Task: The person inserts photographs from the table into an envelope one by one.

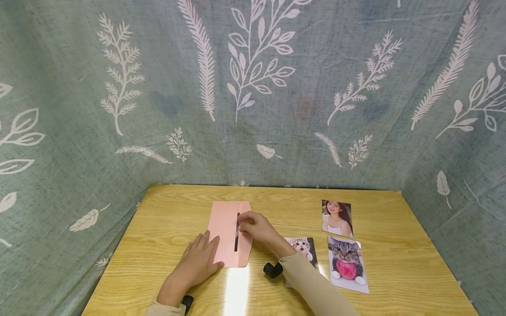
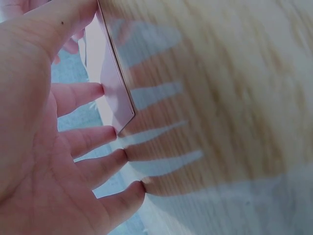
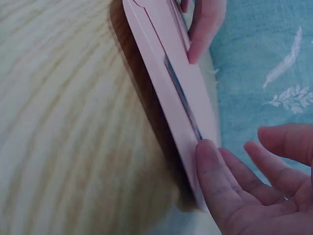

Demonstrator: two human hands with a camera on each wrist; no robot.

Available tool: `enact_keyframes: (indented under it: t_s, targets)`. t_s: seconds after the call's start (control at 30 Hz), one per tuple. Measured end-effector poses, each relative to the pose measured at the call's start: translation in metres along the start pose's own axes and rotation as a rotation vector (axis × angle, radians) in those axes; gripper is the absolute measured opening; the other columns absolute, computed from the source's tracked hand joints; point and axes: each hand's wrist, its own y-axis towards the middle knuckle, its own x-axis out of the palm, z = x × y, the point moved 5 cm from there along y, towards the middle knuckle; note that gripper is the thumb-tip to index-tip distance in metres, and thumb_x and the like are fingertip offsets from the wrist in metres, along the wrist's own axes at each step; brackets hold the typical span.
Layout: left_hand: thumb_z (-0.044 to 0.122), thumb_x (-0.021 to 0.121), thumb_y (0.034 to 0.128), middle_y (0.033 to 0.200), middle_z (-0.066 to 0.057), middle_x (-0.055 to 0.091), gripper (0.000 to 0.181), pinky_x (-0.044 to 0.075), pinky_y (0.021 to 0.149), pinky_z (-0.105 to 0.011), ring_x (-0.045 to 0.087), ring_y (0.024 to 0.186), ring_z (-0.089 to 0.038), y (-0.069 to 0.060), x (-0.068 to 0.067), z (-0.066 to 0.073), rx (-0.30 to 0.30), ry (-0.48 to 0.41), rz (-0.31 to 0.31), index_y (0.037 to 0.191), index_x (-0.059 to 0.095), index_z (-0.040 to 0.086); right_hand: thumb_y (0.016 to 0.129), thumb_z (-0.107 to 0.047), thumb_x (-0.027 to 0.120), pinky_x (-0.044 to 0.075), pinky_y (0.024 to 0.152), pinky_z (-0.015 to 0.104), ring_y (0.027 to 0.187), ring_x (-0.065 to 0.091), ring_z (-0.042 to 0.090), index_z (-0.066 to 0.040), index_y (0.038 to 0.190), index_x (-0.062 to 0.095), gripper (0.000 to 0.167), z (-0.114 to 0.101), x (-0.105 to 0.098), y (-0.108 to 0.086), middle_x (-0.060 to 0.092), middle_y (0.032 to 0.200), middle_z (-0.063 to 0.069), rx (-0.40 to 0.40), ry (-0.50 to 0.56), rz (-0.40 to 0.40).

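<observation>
One envelope [image 1: 224, 224], flap [image 1: 243, 258] rightward, long axis depthwise; left grip [image 1: 199, 258] spread, right grip [image 1: 260, 227] unclear

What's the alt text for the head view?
A person's left hand rests at the near-left corner of a pink envelope on a wooden table; the right hand is at the dark strip showing along its flap. To the right lie a portrait photo, a cat photo and a kitten photo partly hidden by the right sleeve.

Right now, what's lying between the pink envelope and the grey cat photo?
In the head view, the kitten photo lies between the pink envelope and the grey cat photo, partly hidden by the beige right sleeve.
</observation>
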Motion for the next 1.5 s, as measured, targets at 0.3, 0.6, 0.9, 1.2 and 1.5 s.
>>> enact_keyframes:
  t_s: [0.3,0.6,0.9,1.2,1.5]
  targets:
    - [0.044,0.071,0.0915,0.157,-0.031,0.024,0.078,0.021,0.111,-0.068,0.021,0.143,-0.051,-0.002,-0.002,0.001,-0.003,-0.005,0.008,0.152,0.042,0.004,0.103,-0.008,0.056,0.055,0.089,0.039,0.11,0.063,0.031,0.001,0.129,0.062,0.028,-0.032,-0.032,-0.021,0.065,0.123,0.015,-0.151,-0.174,0.007]
    - [0.044,0.071,0.0914,0.157,-0.03,0.025,0.078,0.022,0.11,-0.069,0.021,0.143,-0.051,-0.002,-0.002,0.001,-0.001,-0.011,0.007,0.152,0.042,0.004,0.102,-0.012,0.06,0.054,0.088,0.042,0.108,0.063,0.023,-0.012,0.127,0.066,0.026,-0.043,-0.085,-0.047,0.068,0.119,0.005,-0.15,-0.301,0.141]
    - [0.044,0.072,0.0912,0.157,-0.031,0.026,0.078,0.022,0.109,-0.07,0.022,0.143,-0.052,0.0,-0.003,0.002,0.014,-0.017,0.027,0.151,0.042,0.003,0.103,-0.019,0.059,0.053,0.091,0.047,0.111,0.062,0.029,-0.009,0.13,0.063,0.029,-0.044,-0.145,-0.073,0.065,0.124,0.01,-0.169,-0.375,0.244]
    - [0.043,0.071,0.0919,0.157,-0.031,0.025,0.077,0.022,0.11,-0.07,0.021,0.143,-0.052,-0.001,-0.002,0.002,0.013,-0.014,0.014,0.151,0.042,0.003,0.103,-0.023,0.059,0.052,0.089,0.051,0.113,0.06,0.036,-0.004,0.133,0.061,0.035,-0.031,-0.207,-0.095,0.064,0.127,0.018,-0.123,-0.427,0.401]
    - [0.043,0.072,0.0907,0.156,-0.032,0.025,0.078,0.022,0.109,-0.07,0.023,0.142,-0.053,-0.003,-0.003,0.002,0.017,-0.021,0.025,0.151,0.043,0.003,0.104,-0.02,0.058,0.055,0.081,0.034,0.111,0.061,0.036,0.002,0.132,0.06,0.036,-0.014,-0.246,-0.108,0.062,0.126,0.024,-0.103,-0.41,0.49]
